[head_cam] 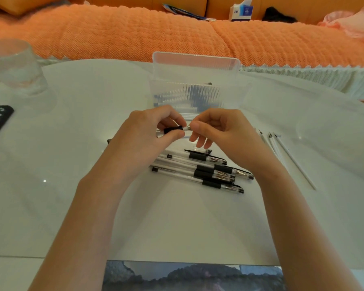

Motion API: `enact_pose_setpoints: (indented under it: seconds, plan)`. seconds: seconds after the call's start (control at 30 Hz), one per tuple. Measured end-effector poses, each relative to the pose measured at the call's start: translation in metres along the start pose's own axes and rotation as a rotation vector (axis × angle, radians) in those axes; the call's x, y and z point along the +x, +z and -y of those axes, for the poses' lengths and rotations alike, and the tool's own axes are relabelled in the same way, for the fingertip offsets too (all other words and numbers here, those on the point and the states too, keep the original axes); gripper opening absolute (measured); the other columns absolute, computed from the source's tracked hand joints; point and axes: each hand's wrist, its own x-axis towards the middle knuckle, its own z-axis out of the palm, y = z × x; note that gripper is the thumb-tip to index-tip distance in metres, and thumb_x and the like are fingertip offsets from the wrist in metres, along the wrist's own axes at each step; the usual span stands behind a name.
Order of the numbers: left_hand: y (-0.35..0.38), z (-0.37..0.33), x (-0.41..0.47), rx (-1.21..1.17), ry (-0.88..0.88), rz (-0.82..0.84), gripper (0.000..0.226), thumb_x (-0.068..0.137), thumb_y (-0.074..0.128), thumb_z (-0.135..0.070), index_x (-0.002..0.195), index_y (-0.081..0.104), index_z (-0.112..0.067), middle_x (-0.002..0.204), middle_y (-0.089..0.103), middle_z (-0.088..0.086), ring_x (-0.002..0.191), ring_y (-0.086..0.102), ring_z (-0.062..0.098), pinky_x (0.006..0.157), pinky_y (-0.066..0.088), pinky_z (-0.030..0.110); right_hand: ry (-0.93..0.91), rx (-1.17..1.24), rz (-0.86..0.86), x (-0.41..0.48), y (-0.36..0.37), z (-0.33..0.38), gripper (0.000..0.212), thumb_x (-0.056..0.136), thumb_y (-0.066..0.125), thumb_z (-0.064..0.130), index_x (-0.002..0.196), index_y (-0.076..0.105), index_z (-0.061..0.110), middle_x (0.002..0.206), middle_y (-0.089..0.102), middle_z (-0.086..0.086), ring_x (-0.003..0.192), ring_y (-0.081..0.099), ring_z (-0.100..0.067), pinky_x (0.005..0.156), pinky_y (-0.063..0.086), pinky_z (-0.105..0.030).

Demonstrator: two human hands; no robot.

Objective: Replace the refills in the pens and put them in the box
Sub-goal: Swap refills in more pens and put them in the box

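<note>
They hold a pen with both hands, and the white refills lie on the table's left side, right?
No. The head view shows the white refills on the right side of the table. The left hand and right hand do hold the pen.

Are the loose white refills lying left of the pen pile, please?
No, the refills lie to the right of the pen pile.
</note>
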Motion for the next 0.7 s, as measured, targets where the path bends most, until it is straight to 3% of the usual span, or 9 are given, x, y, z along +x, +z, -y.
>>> enact_pose_setpoints:
  seconds: [0.1,0.2,0.33,0.5,0.7]
  plan:
    - [0.0001,0.0011,0.0003,-0.009,-0.001,0.001,0.016,0.081,0.071,-0.025,0.095,0.065,-0.030,0.085,0.068,-0.015,0.078,0.058,-0.009,0.066,0.036,-0.001,0.008,-0.011,0.000,-0.0003,-0.0005,0.0007,0.020,0.093,0.056,0.026,0.093,0.066,0.009,0.075,0.071,0.000,0.061,0.062,-0.010,0.060,0.053,-0.024]
    - [0.0002,0.0009,0.0006,-0.018,-0.002,0.002,0.018,0.081,0.071,-0.026,0.096,0.062,-0.031,0.085,0.068,-0.015,0.071,0.052,-0.016,0.064,0.035,0.001,-0.014,0.041,-0.008,-0.0010,-0.0061,0.0017,0.014,0.086,0.066,0.018,0.098,0.065,0.011,0.080,0.070,-0.003,0.063,0.063,-0.013,0.063,0.055,-0.028]
    - [0.0009,0.0006,0.0002,0.000,0.020,0.006,0.020,0.080,0.073,-0.025,0.095,0.062,-0.030,0.084,0.068,-0.016,0.069,0.050,-0.018,0.063,0.033,0.000,-0.003,-0.026,0.034,-0.0024,-0.0031,0.0015,0.004,0.086,0.067,0.016,0.089,0.067,0.013,0.076,0.070,-0.002,0.062,0.062,-0.010,0.065,0.054,-0.031]
    - [0.0010,0.0008,0.0007,0.008,0.042,-0.014,0.019,0.076,0.076,-0.019,0.089,0.064,-0.028,0.083,0.067,-0.017,0.080,0.056,-0.010,0.065,0.032,-0.003,0.004,-0.096,0.013,-0.0017,-0.0002,0.0023,0.028,0.095,0.051,0.032,0.088,0.068,0.011,0.073,0.070,0.003,0.060,0.059,-0.008,0.060,0.050,-0.024]
    - [-0.0002,0.0011,0.0004,-0.008,0.038,-0.025,0.016,0.076,0.076,-0.019,0.086,0.066,-0.027,0.078,0.066,-0.017,0.073,0.054,-0.013,0.064,0.033,-0.001,-0.015,-0.063,0.032,-0.0035,-0.0026,0.0013,0.010,0.084,0.069,0.023,0.090,0.065,0.017,0.076,0.070,0.003,0.061,0.062,-0.006,0.060,0.052,-0.022]
